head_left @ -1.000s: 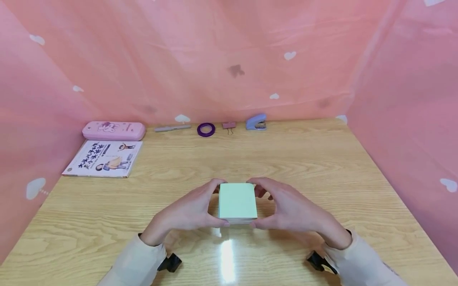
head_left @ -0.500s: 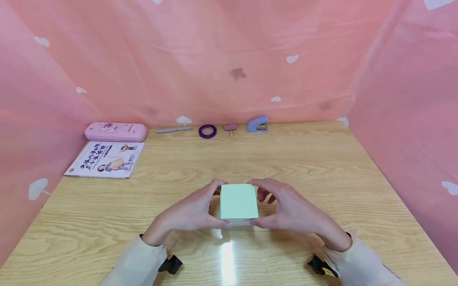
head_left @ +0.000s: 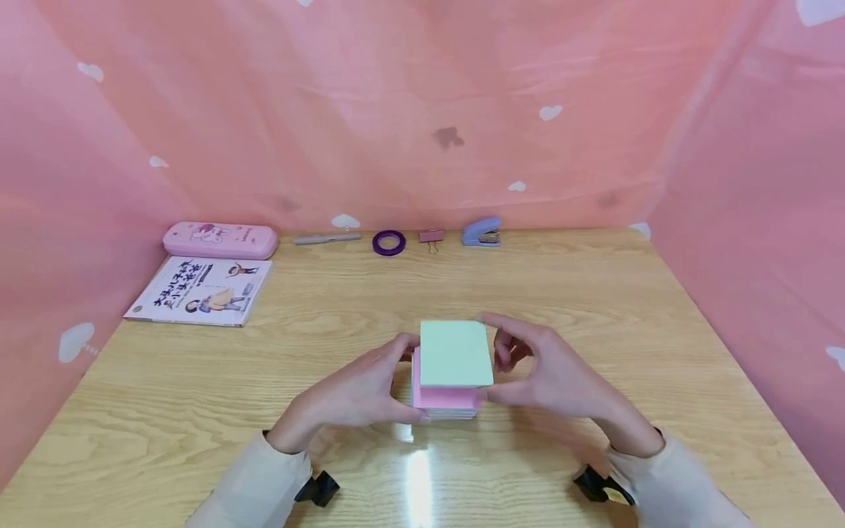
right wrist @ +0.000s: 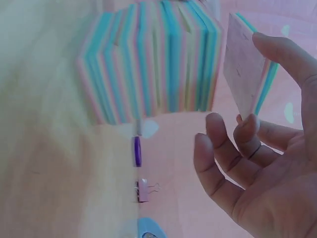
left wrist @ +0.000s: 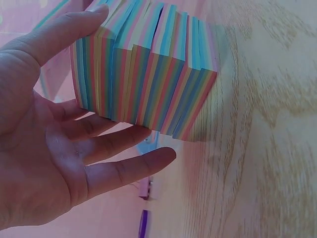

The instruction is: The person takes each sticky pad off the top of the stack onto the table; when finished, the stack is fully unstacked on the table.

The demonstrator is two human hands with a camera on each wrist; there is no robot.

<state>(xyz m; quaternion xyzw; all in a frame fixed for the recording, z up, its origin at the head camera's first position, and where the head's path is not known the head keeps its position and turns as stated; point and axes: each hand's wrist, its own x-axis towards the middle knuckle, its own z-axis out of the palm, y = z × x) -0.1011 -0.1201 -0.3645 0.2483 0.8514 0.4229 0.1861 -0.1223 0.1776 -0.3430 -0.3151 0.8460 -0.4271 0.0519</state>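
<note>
A tall stack of sticky note pads, pink on top and striped in many colours along its sides, stands on the wooden table. My left hand grips the stack between thumb and fingers at its left side. Above it, my right hand pinches a thin sticky note pad with a pale green top, thumb at the near edge and forefinger at the far one. In the right wrist view a gap shows between this pad and the stack; the other right fingers curl loosely below.
Along the back edge lie a grey pen, a purple tape roll, a pink binder clip and a blue stapler. At the left are a pink pencil case and a book. Pink cloth walls enclose the table.
The right hand has lifted the green-topped pad off the stack and shifted it slightly right and away, uncovering the pink top below. The left hand stays on the stack. The head view has shifted slightly.
</note>
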